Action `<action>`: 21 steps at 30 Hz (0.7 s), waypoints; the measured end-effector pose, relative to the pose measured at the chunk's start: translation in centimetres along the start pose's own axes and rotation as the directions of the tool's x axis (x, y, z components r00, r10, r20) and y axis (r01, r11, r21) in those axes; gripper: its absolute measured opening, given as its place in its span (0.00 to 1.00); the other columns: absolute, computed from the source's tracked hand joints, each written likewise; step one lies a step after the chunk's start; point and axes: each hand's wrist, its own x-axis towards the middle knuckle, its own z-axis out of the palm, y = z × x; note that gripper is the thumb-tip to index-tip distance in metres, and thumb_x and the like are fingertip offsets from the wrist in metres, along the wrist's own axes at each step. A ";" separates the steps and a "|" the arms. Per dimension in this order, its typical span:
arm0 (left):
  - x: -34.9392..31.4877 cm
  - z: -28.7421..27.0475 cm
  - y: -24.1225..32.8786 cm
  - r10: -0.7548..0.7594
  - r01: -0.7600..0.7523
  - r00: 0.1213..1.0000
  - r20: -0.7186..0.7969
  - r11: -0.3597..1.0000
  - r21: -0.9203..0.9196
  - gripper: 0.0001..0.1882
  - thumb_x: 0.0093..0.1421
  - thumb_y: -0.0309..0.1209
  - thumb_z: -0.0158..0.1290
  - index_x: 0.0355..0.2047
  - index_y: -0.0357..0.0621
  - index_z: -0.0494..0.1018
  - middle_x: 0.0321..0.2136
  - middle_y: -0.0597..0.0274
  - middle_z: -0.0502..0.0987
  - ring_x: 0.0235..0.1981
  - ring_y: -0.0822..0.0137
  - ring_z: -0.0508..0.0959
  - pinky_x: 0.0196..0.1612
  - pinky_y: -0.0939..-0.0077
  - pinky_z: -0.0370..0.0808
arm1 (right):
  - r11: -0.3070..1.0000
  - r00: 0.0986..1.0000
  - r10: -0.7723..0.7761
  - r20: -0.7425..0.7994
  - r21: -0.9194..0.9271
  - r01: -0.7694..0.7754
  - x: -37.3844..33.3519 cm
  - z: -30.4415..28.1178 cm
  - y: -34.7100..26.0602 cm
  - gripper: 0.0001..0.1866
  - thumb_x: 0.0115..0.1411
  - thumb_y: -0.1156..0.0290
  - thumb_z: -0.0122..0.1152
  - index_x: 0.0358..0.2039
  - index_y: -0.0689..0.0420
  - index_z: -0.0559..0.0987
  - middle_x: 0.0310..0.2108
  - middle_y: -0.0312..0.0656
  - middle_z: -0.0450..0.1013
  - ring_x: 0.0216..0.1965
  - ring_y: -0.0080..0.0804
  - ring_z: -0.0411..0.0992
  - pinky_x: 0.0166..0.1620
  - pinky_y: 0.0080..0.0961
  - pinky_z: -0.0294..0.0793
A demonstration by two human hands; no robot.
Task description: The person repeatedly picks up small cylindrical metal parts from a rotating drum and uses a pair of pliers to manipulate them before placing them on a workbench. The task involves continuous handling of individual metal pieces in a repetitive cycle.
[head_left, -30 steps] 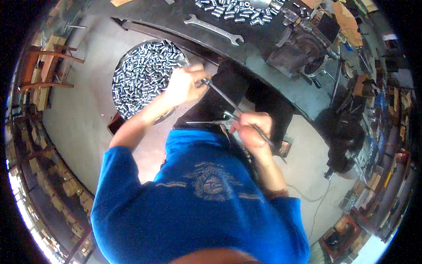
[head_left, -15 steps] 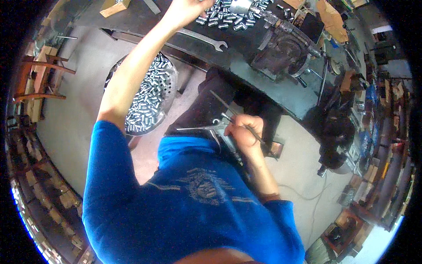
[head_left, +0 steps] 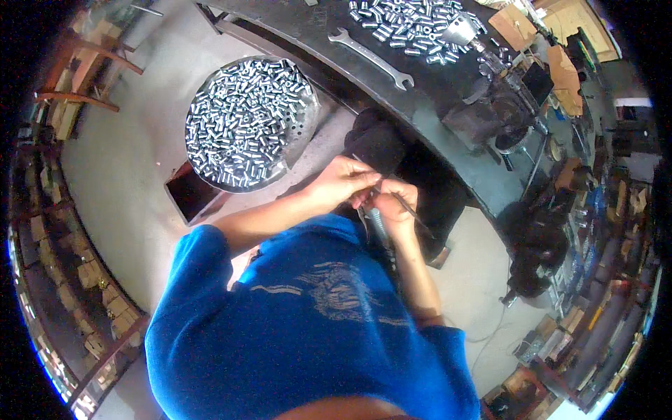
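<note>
Seen from the head camera, a thin metal rod (head_left: 409, 212) is pinched between the left hand (head_left: 344, 180) and right hand (head_left: 395, 203), both closed on it, below the workbench's (head_left: 294, 21) near edge; a round tray (head_left: 302, 136) lies heaped with finished sleeves, more small metal sleeves (head_left: 409, 24) waiting by the bench's far edge.

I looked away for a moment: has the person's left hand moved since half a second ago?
Yes. The left hand came back from the workbench, where the loose metal parts lie, down to the right hand.
</note>
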 end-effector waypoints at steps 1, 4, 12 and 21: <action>-0.1 -0.1 -0.1 -0.014 0.015 1.000 0.023 0.998 -0.054 0.15 0.60 0.36 0.49 0.23 0.36 0.72 0.13 0.63 0.70 0.12 0.75 0.68 0.16 0.82 0.64 | 0.997 0.999 -0.034 0.021 -0.066 0.035 -0.2 0.0 -0.4 0.14 0.51 0.79 0.51 0.11 0.58 0.62 0.18 0.43 0.70 0.23 0.29 0.71 0.24 0.21 0.67; -0.9 -0.2 0.8 -0.062 0.071 0.997 0.039 0.947 -0.312 0.14 0.59 0.35 0.49 0.27 0.34 0.73 0.13 0.62 0.71 0.12 0.71 0.70 0.17 0.79 0.66 | 0.999 1.000 0.018 -0.014 -0.049 -0.018 -0.3 -0.3 0.1 0.13 0.48 0.78 0.52 0.11 0.58 0.61 0.18 0.43 0.70 0.22 0.26 0.70 0.24 0.19 0.67; -1.6 -0.6 2.3 0.110 -0.119 0.983 0.150 0.991 0.055 0.08 0.60 0.25 0.47 0.36 0.32 0.72 0.21 0.57 0.75 0.21 0.70 0.76 0.26 0.78 0.75 | 0.994 0.994 -0.105 0.017 -0.030 0.106 -0.5 0.1 0.3 0.14 0.48 0.75 0.50 0.09 0.57 0.61 0.15 0.40 0.68 0.19 0.25 0.68 0.22 0.20 0.67; -2.0 -2.9 2.4 0.134 -0.132 0.991 0.016 0.987 -0.096 0.11 0.58 0.22 0.45 0.42 0.35 0.68 0.29 0.54 0.75 0.26 0.68 0.77 0.32 0.77 0.75 | 0.997 0.993 -0.058 -0.103 -0.060 0.052 -0.7 -0.4 -0.9 0.13 0.46 0.73 0.52 0.08 0.58 0.63 0.12 0.37 0.64 0.15 0.23 0.66 0.21 0.20 0.66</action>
